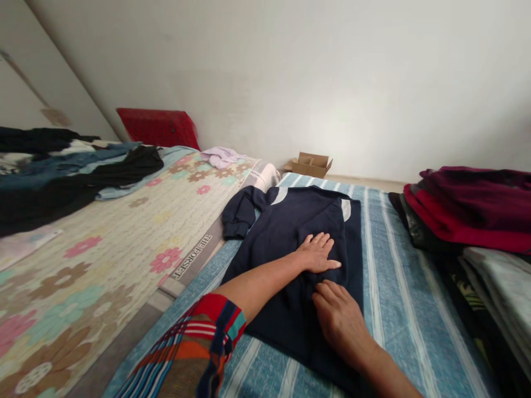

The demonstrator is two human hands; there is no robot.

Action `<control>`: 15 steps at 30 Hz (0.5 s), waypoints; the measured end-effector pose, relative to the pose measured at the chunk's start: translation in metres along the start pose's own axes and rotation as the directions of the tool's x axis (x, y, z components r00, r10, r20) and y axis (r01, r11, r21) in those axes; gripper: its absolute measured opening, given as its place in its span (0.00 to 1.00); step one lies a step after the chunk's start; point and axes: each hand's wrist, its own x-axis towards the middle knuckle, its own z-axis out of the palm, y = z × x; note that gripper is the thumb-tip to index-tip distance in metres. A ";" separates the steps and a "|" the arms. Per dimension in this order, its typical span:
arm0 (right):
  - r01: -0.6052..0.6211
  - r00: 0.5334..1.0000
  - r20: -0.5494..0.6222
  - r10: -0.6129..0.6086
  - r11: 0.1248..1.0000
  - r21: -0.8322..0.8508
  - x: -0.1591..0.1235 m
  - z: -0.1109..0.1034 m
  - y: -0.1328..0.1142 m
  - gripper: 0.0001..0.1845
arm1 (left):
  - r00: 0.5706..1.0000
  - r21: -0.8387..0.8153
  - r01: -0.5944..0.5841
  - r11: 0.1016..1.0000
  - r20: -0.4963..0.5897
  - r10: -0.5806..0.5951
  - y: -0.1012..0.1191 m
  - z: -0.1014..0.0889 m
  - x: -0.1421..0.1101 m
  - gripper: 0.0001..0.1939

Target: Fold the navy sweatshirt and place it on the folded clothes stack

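Note:
A navy long-sleeved top [286, 232] with white shoulder patches lies spread on the blue striped bedding. One sleeve sticks out bent on the left, while the right side looks folded inward. My left hand [319, 253] rests flat on the middle of the top, fingers stretched out. Just below it, my right hand [340, 318] has its fingers curled and pressed together on the dark cloth, seemingly gripping a bit of it. Its fingertips are partly hidden.
Stacked folded clothes [477, 204] stand on the right. A flowered quilt [136, 265] covers the left, with a heap of dark clothes [83, 177] and a lilac cloth [223, 157] on it. A cardboard box [311, 165] and a red case [160, 128] sit by the wall.

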 end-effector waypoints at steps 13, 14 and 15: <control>-0.015 0.985 -0.170 0.025 0.998 0.058 -0.002 0.017 -0.002 0.14 | 0.996 -0.015 0.023 1.000 -0.080 -0.024 0.000 -0.019 0.002 0.32; -0.008 0.981 -0.192 0.020 0.998 0.062 -0.002 0.020 -0.001 0.14 | 0.991 0.004 0.032 0.999 -0.126 -0.031 0.001 -0.023 0.007 0.27; 0.003 0.976 -0.217 0.011 0.998 0.061 -0.002 0.022 0.000 0.14 | 0.982 0.021 0.043 0.999 -0.183 -0.038 0.001 -0.027 0.014 0.23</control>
